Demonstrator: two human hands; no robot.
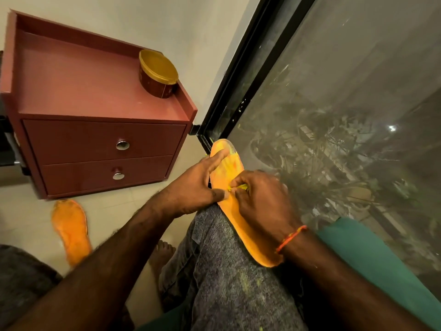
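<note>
From the head view, a flat orange foam insole (241,225) lies along the person's grey-jeaned knee (219,259). The left hand (193,187) grips its upper edge, forefinger stretched toward the toe. At mid-sole the right hand (260,201) pinches a thin yellow-green shred (241,186), fingertips together just beside the left thumb

Orange insole (241,225), maroon cabinet (95,130), speckled grey trousers (222,271), yellow-lidded tub (158,74).
</note>
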